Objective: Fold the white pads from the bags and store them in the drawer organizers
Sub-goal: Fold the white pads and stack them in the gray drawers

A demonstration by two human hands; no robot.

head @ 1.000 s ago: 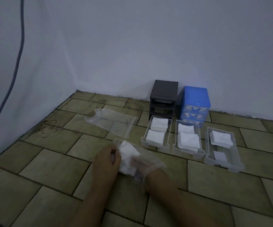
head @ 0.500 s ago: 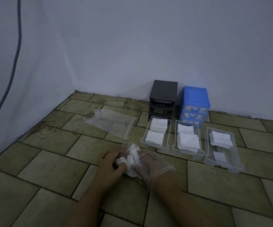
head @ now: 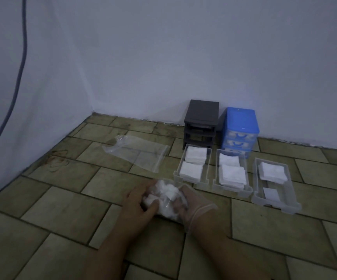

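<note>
While both hands close on it, the crumpled bundle of white pads sits low over the tiled floor, inside a thin clear bag, just in front of the left drawer tray. The left hand curls its fingers and thumb round the bundle's near side; the gloved right hand grips the bag and pads from the other side.

Risks noted:
- The pads are bunched, not flat. Pulled out in a clump, several are likely to come together and fall on the floor, soiling them.
- The film looks thin; a hard tug between the two grips could tear it or scatter the contents.
- The bare left hand touches the pads directly, which is a likely contamination point.
- The left tray and the middle drawer tray already hold two stacks each; a badly folded pad would probably ride above the rim and foul the dark grey organizer or the blue organizer on return.
- The right drawer tray holds one stack and has room.

An empty clear bag lies flat well behind the hands.
</note>
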